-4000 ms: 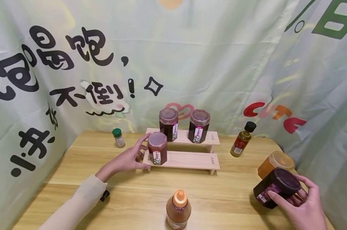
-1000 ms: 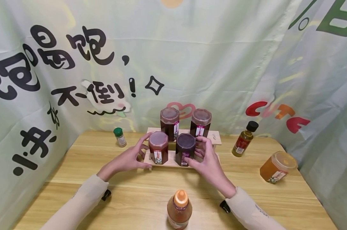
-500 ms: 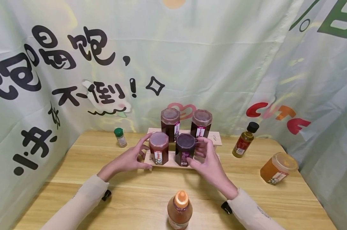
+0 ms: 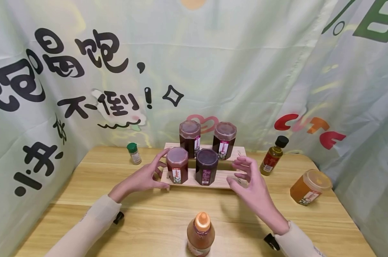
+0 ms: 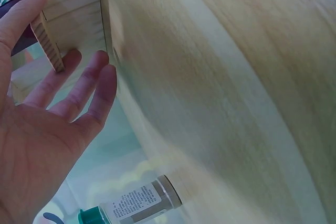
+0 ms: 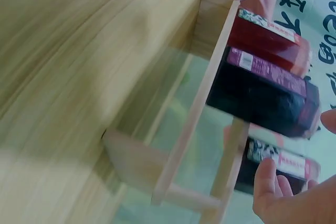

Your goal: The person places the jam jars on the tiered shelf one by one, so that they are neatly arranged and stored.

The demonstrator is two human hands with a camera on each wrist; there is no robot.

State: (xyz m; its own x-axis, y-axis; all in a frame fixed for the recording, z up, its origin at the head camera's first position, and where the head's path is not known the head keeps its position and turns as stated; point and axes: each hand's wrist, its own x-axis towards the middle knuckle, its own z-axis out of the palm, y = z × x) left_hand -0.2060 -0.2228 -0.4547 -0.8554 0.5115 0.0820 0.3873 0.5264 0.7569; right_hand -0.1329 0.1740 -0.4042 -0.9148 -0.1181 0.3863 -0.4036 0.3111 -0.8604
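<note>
A two-tier wooden rack point(image 4: 224, 175) stands on the table. My left hand point(image 4: 147, 176) holds its left end, thumb at the front corner, fingers round the side. Close by that hand, a red-brown jar point(image 4: 177, 165) sits on the lower tier. Beside it is a dark jar point(image 4: 207, 167) with a purple label, upright and untouched. My right hand point(image 4: 253, 185) is off to the right of this jar, fingers loosely spread and holding nothing. Two more dark jars, the left one point(image 4: 189, 138) and the right one point(image 4: 224, 140), occupy the upper tier.
An amber jar point(image 4: 309, 187) stands at the right of the table. Behind it is a black-capped bottle point(image 4: 272, 156). A green-capped shaker point(image 4: 134, 154) is left of the rack, and an orange-capped squeeze bottle point(image 4: 200, 235) stands in front. Printed cloth point(image 4: 245, 71) surrounds the table.
My right hand brought the dark purple-labelled jar from the right onto the lower tier. It has since let go and drawn away rightward. My left hand stayed at the rack.
</note>
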